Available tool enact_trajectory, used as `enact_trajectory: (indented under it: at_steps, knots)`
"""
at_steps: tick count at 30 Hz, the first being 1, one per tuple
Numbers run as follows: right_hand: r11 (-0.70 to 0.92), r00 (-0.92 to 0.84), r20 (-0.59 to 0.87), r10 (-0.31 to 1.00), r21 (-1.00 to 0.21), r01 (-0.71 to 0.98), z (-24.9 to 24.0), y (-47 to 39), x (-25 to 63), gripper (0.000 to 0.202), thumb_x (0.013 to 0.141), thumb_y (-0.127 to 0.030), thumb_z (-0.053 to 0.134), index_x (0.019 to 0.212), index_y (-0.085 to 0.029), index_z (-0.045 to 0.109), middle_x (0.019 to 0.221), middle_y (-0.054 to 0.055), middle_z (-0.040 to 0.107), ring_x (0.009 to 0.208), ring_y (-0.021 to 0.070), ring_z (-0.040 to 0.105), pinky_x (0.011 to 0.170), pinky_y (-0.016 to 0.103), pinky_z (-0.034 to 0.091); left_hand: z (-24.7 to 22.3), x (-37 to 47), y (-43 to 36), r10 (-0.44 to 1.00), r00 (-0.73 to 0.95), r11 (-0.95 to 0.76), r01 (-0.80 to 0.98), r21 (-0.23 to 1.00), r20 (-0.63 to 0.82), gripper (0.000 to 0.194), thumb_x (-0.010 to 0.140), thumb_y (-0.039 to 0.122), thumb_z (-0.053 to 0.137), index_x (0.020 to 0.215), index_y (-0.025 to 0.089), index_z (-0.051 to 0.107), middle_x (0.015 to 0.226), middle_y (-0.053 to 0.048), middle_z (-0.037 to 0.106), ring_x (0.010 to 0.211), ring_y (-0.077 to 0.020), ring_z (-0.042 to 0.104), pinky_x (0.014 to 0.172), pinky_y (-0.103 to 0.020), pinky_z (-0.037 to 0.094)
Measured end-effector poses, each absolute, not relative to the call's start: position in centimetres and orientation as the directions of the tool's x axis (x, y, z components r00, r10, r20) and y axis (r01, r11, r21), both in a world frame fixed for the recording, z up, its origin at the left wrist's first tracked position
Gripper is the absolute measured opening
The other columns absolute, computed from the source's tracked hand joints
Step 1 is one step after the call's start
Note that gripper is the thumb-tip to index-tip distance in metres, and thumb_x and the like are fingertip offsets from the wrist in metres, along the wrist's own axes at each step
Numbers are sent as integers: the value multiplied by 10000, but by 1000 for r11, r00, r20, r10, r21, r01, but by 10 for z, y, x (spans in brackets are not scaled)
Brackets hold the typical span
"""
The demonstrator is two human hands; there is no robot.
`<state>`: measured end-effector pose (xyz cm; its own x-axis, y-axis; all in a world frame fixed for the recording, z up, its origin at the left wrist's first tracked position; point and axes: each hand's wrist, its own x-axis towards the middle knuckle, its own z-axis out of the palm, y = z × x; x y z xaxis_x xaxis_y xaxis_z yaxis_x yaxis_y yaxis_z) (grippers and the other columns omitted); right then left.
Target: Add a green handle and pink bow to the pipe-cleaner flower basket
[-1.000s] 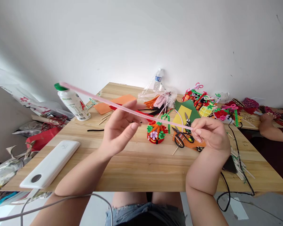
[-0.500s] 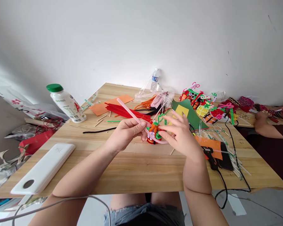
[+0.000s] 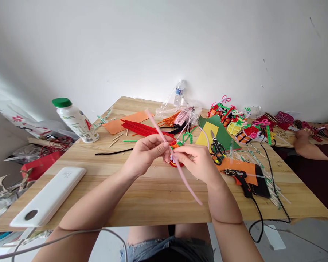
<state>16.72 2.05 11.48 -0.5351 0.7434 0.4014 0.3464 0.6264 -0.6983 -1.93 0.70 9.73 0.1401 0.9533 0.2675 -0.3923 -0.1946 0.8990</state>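
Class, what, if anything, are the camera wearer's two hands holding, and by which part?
A pink pipe cleaner: the left hand and right hand pinch it near its middle, close together, with both ends free.

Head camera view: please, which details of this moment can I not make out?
In the head view:
Pipe-cleaner ornament: mostly hidden behind the right hand and the left hand.
Pink pipe cleaner: upper tip blurred.
Black flat object: partly covered by the orange sheet.
White power bank: printed marking too small to read.
Co-worker's sleeve: cut off by the right edge.
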Motion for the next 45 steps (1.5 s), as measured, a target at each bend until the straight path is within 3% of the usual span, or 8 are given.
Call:
enact_trajectory:
  at_steps: [7, 11, 16, 20, 24, 31, 37, 45]
  knots:
    - [369, -562, 274, 781, -928, 60, 113, 27, 156, 229, 827, -387, 636, 927, -183, 662, 813, 42, 685, 670, 139, 645, 629, 273, 528, 100, -19, 3, 932, 187, -235, -344, 909, 312, 182, 801, 305, 673, 817, 126, 643, 614, -36, 655, 519, -153, 616, 498, -288, 513]
    - [260, -546, 164, 822, -960, 103, 112, 28, 156, 212, 828, -376, 632, 803, -165, 636, 550, -31, 590, 431, 76, 523, 434, 198, 416, 95, -17, 5, 867, -54, -497, -78, 864, 495, 354, 820, 343, 646, 1126, 175, 585, 873, -77, 688, 737, -190, 664, 655, -350, 559]
    - [185, -525, 69, 848, -968, 171, 117, 30, 163, 233, 820, -372, 628, 748, -153, 598, 519, -51, 550, 349, 45, 448, 346, 163, 323, 95, -27, 10, 445, -57, -642, 675, 363, 894, 590, 782, 337, 685, 1325, 268, 465, 1445, -110, 426, 1385, -334, 290, 1121, -552, 210]
    - [172, -513, 56, 857, -968, 181, 123, 30, 169, 229, 823, -351, 623, 724, -147, 588, 445, -72, 493, 310, 31, 376, 329, 156, 265, 95, -33, 12, 376, 108, -550, 826, 128, 920, 528, 828, 293, 625, 1331, 240, 473, 1472, -115, 402, 1428, -342, 179, 1128, -558, 128]
    - [188, -541, 103, 835, -976, 106, 127, 28, 171, 230, 817, -350, 634, 720, -146, 594, 467, -66, 502, 337, 34, 402, 348, 159, 279, 90, -28, 13, 491, 305, -702, 693, 164, 816, 213, 876, 203, 543, 1054, 220, 659, 993, -66, 724, 1041, -240, 628, 941, -418, 419]
    - [188, -588, 149, 795, -982, 6, 119, 30, 164, 252, 860, -403, 588, 901, -159, 638, 546, -46, 560, 397, 55, 480, 396, 174, 374, 90, -8, 11, 921, 203, -342, 10, 939, 333, 288, 839, 394, 599, 750, 138, 694, 694, -53, 673, 632, -136, 598, 596, -241, 465]
    - [42, -635, 38, 771, -999, -8, 114, 32, 160, 285, 858, -411, 598, 1030, -187, 560, 551, -53, 598, 368, 70, 510, 346, 155, 353, 86, -3, 16, 979, 193, 28, -472, 881, 72, 268, 664, 364, 785, 725, 116, 702, 566, -30, 621, 490, -106, 545, 459, -214, 419]
    - [36, -681, 53, 731, -999, -39, 111, 39, 160, 427, 903, -440, 528, 1255, -203, 477, 594, -39, 622, 419, 87, 567, 366, 160, 399, 85, 1, 13, 982, 189, 95, -622, 778, 31, 205, 652, 268, 799, 745, 112, 705, 558, -12, 605, 484, -83, 527, 466, -202, 426]
